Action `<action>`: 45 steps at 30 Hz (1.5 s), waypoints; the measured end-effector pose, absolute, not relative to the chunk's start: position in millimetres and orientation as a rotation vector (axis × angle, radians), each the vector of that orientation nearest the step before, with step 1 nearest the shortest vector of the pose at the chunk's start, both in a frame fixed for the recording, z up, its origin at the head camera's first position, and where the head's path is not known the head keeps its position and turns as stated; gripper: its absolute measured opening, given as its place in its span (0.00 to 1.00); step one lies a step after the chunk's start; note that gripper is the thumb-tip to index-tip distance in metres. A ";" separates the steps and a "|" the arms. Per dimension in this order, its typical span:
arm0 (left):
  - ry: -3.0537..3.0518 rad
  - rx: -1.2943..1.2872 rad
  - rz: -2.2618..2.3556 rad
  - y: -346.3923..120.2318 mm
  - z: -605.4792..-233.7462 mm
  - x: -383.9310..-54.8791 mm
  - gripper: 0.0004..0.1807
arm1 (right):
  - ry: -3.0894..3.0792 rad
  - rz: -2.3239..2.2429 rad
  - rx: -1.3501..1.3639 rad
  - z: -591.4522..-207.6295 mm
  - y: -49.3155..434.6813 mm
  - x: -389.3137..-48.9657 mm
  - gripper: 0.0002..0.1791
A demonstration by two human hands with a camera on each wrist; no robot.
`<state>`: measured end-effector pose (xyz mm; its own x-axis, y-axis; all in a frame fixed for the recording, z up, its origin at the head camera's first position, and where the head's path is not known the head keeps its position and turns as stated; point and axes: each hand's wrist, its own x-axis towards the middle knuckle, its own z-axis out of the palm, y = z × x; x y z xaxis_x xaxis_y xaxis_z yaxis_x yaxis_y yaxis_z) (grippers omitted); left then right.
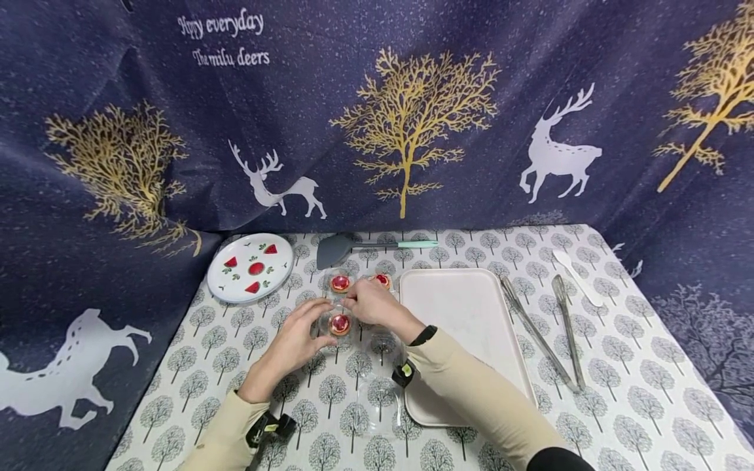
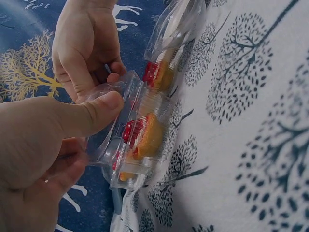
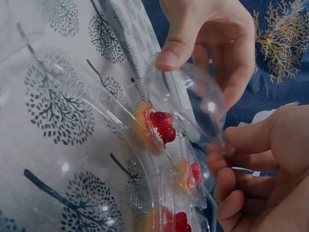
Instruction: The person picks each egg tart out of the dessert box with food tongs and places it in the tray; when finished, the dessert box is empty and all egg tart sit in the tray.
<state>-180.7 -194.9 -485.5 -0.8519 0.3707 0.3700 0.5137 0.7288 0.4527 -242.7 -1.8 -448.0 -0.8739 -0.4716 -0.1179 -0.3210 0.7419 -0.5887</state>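
Note:
A small tart with red topping (image 1: 340, 324) sits in a clear plastic clamshell box (image 2: 126, 180) on the table. My left hand (image 1: 294, 337) holds the near-left side of the box's domed lid (image 3: 208, 99), thumb on one face and fingers behind it. At the lid's edge on the far right, my right hand (image 1: 374, 302) pinches the clear plastic between thumb and fingertips. Two more tarts in clear plastic lie close by: one tart (image 1: 340, 283) just beyond the hands, another tart (image 1: 382, 280) partly hidden behind the right hand.
Right of the hands lies a pale rectangular tray (image 1: 459, 314), under the right forearm. Metal tongs (image 1: 542, 333) and a white spoon-like utensil (image 1: 577, 278) lie farther right. A patterned plate (image 1: 241, 281) and a grey spatula (image 1: 336, 251) are at the back. Clear empty packaging (image 1: 377, 405) lies in front.

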 end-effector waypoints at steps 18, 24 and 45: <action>-2.411 -0.870 -0.786 -198.8 -483.1 -177.3 0.38 | 2.440 -1.201 -0.598 -454.6 18.0 -241.1 0.27; -2.380 -0.915 -0.819 -198.9 -479.1 -175.8 0.36 | 2.214 -1.340 -0.465 -459.2 23.1 -240.9 0.28; -2.088 -0.993 -0.813 -190.7 -472.7 -175.2 0.35 | 1.521 -1.559 -0.432 -460.5 35.7 -237.4 0.47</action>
